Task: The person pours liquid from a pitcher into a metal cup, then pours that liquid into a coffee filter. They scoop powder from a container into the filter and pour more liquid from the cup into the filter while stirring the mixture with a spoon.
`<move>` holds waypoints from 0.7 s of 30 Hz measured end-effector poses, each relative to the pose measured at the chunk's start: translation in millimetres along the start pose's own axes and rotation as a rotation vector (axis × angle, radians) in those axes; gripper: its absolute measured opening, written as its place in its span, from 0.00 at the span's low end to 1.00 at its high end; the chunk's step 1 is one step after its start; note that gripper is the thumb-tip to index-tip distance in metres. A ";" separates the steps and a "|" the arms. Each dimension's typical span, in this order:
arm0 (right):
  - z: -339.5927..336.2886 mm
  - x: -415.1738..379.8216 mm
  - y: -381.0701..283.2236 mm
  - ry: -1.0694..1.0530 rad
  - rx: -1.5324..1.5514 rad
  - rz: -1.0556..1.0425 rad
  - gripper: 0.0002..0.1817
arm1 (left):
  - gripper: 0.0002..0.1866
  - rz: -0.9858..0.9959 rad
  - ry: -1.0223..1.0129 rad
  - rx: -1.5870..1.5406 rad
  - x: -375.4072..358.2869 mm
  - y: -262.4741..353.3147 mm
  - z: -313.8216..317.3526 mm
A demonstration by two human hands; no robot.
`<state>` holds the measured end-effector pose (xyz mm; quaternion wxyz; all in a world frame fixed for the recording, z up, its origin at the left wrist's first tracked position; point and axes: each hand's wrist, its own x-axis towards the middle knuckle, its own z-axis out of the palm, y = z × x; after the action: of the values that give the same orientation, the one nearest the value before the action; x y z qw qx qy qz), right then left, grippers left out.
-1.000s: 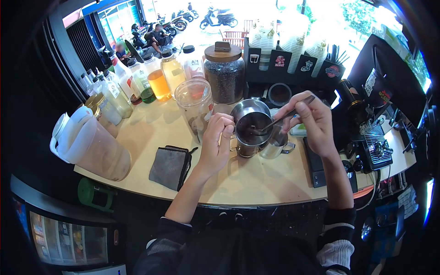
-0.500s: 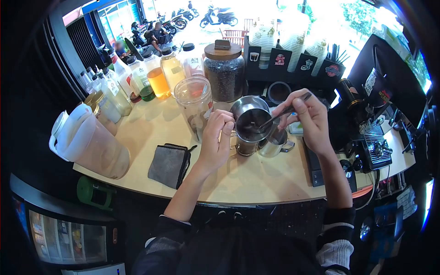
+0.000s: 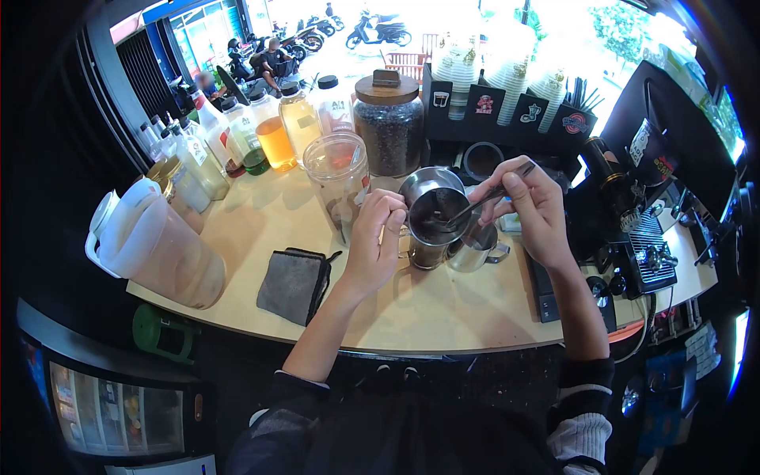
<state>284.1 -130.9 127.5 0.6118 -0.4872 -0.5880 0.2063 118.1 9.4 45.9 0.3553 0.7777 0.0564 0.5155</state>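
Observation:
My left hand (image 3: pixel 380 237) is closed on the side of a metal cup (image 3: pixel 412 190), which is tilted so that dark contents show inside. Between the fingertips of my right hand (image 3: pixel 529 207) is a spoon (image 3: pixel 495 192), its lower end inside the cup. Under and beside the cup stand a glass mug (image 3: pixel 426 255) and a small metal pitcher (image 3: pixel 469 257); the raised cup partly hides both. Behind my left hand stands a clear plastic jar (image 3: pixel 328 170). A folded grey cloth (image 3: pixel 291 285) lies left of my left forearm.
Syrup bottles (image 3: pixel 275 142) line the back left, near a large pitcher (image 3: pixel 170 249). A jar of coffee beans (image 3: pixel 388 131) and a black cup rack (image 3: pixel 467 107) stand behind. At right are a scale (image 3: pixel 545 297), an espresso machine (image 3: pixel 649 257) and a screen. People sit outside.
The spoon's lower end and the contents of the cup look slightly shifted. Both hands keep nearly the same place and hold.

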 end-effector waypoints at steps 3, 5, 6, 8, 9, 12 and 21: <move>-7.2 3.0 -7.1 0.068 0.040 -0.020 0.13 | 0.08 0.034 0.028 -0.010 0.3 -2.2 1.3; -5.5 2.4 -6.8 0.040 0.034 0.008 0.13 | 0.08 0.028 0.029 -0.030 0.8 -5.1 2.2; -4.4 1.9 -6.8 0.015 0.029 0.033 0.13 | 0.08 0.023 0.027 -0.051 1.0 -6.8 2.6; -2.1 0.0 -7.1 0.012 0.035 0.030 0.13 | 0.08 0.015 0.021 -0.054 0.3 -12.1 3.8; -0.9 -0.2 -7.2 0.006 0.042 0.026 0.12 | 0.08 0.008 0.018 -0.055 0.7 -14.5 4.3; -1.3 1.3 -10.9 0.046 0.040 0.039 0.13 | 0.08 0.044 0.029 -0.013 3.4 -17.9 6.9; -1.4 3.4 -14.5 0.059 -0.075 -0.029 0.11 | 0.08 0.096 0.055 -0.032 9.0 -30.4 12.6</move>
<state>281.6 -134.9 141.6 0.6129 -0.5072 -0.5841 0.1609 141.3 29.8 31.5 0.3407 0.7593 0.0207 0.5540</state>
